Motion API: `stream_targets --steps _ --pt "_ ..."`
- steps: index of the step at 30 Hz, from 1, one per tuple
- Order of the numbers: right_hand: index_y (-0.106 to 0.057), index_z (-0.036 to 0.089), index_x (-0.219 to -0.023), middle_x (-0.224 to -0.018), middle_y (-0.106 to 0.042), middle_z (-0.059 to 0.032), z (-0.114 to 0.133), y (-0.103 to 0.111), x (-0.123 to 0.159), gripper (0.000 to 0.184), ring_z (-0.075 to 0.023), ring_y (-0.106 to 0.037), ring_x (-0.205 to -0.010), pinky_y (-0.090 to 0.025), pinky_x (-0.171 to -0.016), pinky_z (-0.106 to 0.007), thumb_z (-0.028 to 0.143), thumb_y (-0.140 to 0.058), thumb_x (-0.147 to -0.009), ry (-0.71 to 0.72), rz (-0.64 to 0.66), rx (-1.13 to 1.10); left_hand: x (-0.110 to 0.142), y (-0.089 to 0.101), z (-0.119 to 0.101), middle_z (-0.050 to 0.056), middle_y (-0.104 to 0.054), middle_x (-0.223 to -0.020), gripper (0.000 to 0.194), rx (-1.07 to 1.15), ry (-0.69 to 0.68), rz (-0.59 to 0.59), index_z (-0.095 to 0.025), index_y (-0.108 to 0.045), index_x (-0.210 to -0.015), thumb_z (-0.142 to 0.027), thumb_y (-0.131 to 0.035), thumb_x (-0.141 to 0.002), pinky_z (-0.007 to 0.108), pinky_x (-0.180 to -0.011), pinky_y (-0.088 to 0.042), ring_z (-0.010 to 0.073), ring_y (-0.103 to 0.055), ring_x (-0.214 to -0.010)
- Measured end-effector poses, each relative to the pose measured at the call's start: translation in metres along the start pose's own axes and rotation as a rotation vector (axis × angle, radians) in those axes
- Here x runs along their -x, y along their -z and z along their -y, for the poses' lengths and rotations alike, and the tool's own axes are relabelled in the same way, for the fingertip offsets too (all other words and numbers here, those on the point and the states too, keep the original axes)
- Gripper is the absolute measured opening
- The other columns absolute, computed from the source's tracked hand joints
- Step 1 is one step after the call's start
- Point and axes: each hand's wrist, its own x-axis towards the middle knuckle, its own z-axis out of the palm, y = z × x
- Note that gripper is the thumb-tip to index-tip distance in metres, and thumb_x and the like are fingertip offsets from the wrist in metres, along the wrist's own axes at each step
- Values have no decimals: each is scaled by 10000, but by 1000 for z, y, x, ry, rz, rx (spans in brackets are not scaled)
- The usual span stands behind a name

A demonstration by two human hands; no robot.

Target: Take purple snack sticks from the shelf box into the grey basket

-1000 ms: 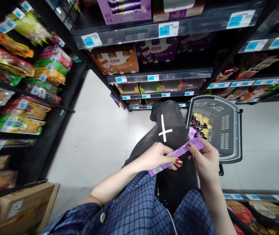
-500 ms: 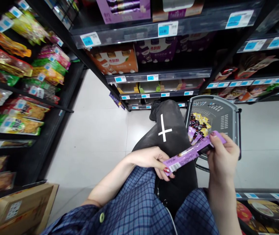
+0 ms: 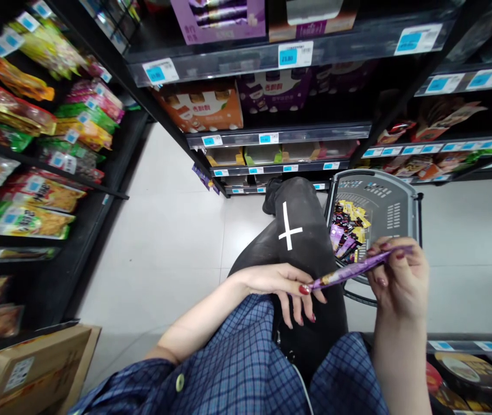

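Note:
A slim purple stick packet [image 3: 352,272] is stretched between my hands above my right knee, its narrow edge turned up toward me. My left hand [image 3: 287,288] pinches its lower left end between thumb and index finger, the other fingers hanging loosely apart. The upper right end is held by my right hand [image 3: 401,279] between thumb and fingers. Just beyond, a grey shopping basket [image 3: 407,222] stands on the floor. In it lies a pile of yellow, black and purple packets [image 3: 349,227].
Ahead is a shelf unit [image 3: 280,135] with boxed drinks, including an orange box [image 3: 205,106]. Bagged snacks [image 3: 34,199] fill the left rack. A cardboard box [image 3: 38,363] stands at lower left. Round packages [image 3: 473,374] sit on a low shelf at lower right.
My right hand has moved right, drawing the packet out from over my lap. My left hand slid to its lower end. The packet has turned from its flat face to its thin edge.

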Motion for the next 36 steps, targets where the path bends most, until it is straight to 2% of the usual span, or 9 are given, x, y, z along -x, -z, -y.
stream_targets --steps 2,4,7,10,13,18,23,29,36 --pt "-598 247 -793 -714 -629 9 0 -1 1 375 -78 -488 -430 -344 -357 -197 531 -748 -600 -8 29 -33 -3 -2 1 33 -683 -704 460 -2 -48 -97 -110 -616 -937 -377 -795 -608 259 -551 -569 156 -676 -602" --pt "-625 248 -919 -800 -653 -32 -1 -3 3 499 -153 -604 -638 -469 -505 -246 574 -750 -562 -14 32 -43 -3 -5 1 5 -662 -625 386 -56 -142 -276 -112 -582 -793 -288 -832 -558 228 -551 -558 131 -663 -558" --pt "-643 237 -982 -862 -675 -49 -9 -8 6 421 -189 -636 -792 -511 -670 -298 444 -757 -634 -9 -4 7 -1 -10 1 5 -660 -618 329 -169 -220 -448 -106 -568 -731 -264 -816 -584 211 -562 -550 118 -660 -558" --pt "-663 231 -917 -852 -689 -37 -16 -14 9 242 -169 -645 -770 -515 -663 -278 317 -728 -700 -29 -27 111 -3 -15 1 43 -685 -688 378 -150 -163 -389 -93 -617 -856 -358 -774 -637 226 -523 -545 124 -656 -548" --pt "-677 209 -843 -795 -706 -39 -17 -22 12 206 -177 -659 -721 -535 -640 -285 311 -742 -677 -68 35 182 -8 -21 2 70 -692 -695 479 -96 -143 -334 -92 -602 -943 -455 -734 -660 224 -463 -525 130 -643 -516" --pt "-703 176 -749 -683 -719 -40 -16 -35 15 252 -188 -667 -609 -555 -586 -300 300 -810 -558 -247 138 266 -13 -26 1 82 -687 -674 429 -127 -187 -405 -83 -595 -782 -490 -694 -689 228 -469 -530 123 -630 -486" --pt "-708 179 -719 -683 -722 -42 -25 -35 11 207 -179 -666 -598 -551 -585 -298 327 -790 -599 -258 25 132 -12 -26 0 74 -692 -668 367 -116 -151 -418 -86 -597 -798 -421 -707 -697 244 -475 -536 131 -635 -485" --pt "-689 166 -672 -611 -676 -5 -18 -22 -8 188 -138 -619 -522 -528 -562 -291 278 -800 -570 -97 -258 -3 -7 -26 2 59 -699 -664 178 -180 -57 -408 -95 -607 -815 -261 -642 -761 222 -482 -530 122 -638 -481" --pt "-695 140 -621 -536 -617 2 -5 -6 -21 132 -75 -520 -476 -419 -485 -218 178 -799 -548 -19 -313 60 -7 -22 5 89 -712 -732 245 -166 -64 -366 -90 -605 -882 -322 -609 -800 217 -486 -533 118 -642 -493"
